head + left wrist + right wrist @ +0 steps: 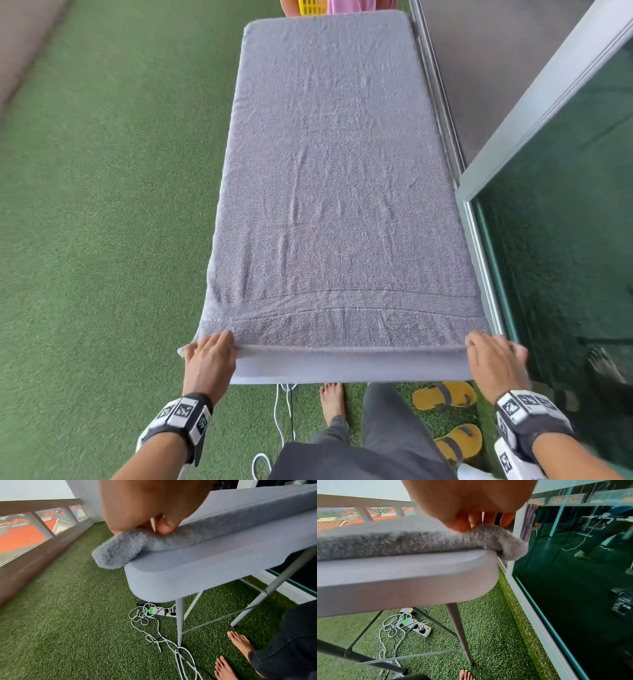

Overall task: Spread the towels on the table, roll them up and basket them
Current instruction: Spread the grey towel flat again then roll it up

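A grey towel (335,178) lies spread flat along the whole grey table (349,371), its near hem at the table's front edge. My left hand (210,353) grips the towel's near left corner (118,550), thumb under and fingers on top. At the near right corner (503,543) my right hand (493,353) holds the towel, fingers curled over the hem. A yellow basket (310,7) peeks out past the table's far end.
A pink cloth (352,6) lies beside the basket. Green turf (102,222) covers the floor to the left. A glass door (565,240) stands close on the right. White cables and a power strip (163,612) lie under the table; yellow sandals (445,395) sit by my bare feet.
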